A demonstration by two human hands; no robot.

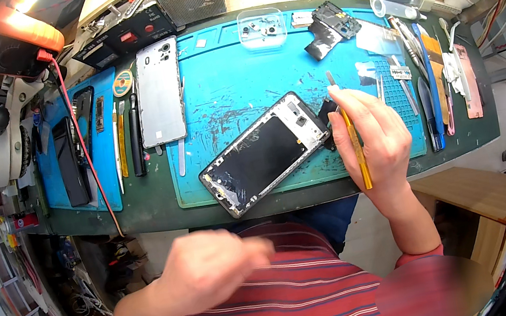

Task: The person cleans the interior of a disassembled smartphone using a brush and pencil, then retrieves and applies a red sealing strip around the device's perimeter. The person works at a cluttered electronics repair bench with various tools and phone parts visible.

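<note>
The wide blue rubber mat point(220, 83) has free room behind the flat black-and-silver phone frame point(264, 155); the frame's near corner pokes past the mat's front edge. I cannot tell if the blurry left hand point(208, 267) holds anything; the right hand point(377, 130), beside the frame, grips a thin gold stick tool point(363, 168).

2 hands, left point(208, 269) and right point(379, 130). 2 blue mats, one large point(216, 100), one small point(107, 162). 1 each: gold-handled tool point(356, 147) in right hand, silver-edged phone frame point(259, 157), grey panel point(159, 96), round spool point(122, 83), wide pink strip point(469, 81).
</note>
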